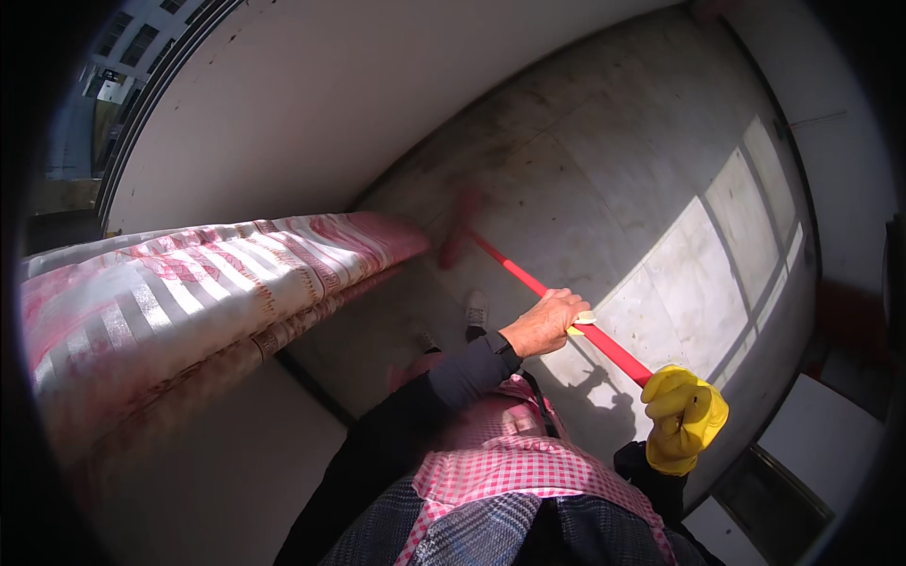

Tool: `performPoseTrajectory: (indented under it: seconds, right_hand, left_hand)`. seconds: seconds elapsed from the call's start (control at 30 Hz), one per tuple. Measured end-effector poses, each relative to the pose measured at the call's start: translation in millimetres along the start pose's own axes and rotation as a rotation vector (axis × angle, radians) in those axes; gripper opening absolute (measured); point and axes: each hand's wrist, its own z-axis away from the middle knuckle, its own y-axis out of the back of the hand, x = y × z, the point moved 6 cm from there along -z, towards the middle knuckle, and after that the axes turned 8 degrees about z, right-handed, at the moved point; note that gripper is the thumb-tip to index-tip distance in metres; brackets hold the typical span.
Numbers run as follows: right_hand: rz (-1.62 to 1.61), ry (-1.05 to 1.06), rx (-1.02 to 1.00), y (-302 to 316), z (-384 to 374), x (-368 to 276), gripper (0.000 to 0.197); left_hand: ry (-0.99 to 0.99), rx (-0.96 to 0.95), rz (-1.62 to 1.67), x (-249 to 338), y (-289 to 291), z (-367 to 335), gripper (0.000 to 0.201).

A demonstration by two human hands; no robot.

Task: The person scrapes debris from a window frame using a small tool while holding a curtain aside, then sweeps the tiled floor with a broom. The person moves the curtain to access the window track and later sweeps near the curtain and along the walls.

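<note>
A red long-handled broom (522, 274) slants across the middle of the view, its far end a red smear low on the floor near the wall. Bare and closed, my left hand (545, 323) wraps round the middle of its handle. A small white and pale-yellow piece (582, 322) shows at that hand's edge; its kind is unclear. My right hand (683, 415), in a yellow rubber glove, is clenched round the upper end of the handle, nearer my body. The glove hides the tip of the handle.
A pink and white patterned curtain or cloth (189, 292) stretches along the left. Beyond it stands a pale wall (311, 104) below a window. Sunlight falls on the grey tiled floor (604, 160). My shoe (477, 307) is beside the handle. White furniture (816, 439) stands at the lower right.
</note>
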Motion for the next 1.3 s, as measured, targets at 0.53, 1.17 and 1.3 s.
performPoseTrajectory:
  seconds: [0.53,1.17,1.3]
  right_hand:
    - [0.060,-0.200,0.172,40.3,130.1,42.0,0.024]
    - [0.043,-0.213,-0.031,1.7,191.1,79.0,0.014]
    - [0.129,-0.444,0.140,97.8,216.1,53.0,0.023]
  left_hand:
    - [0.001,-0.124,-0.018,-56.3,-132.6,41.0,0.019]
    - [0.269,-0.443,-0.182,-74.2,-91.0,130.4,0.012]
    - [0.016,-0.379,0.016,-31.1,-220.6,70.8,0.018]
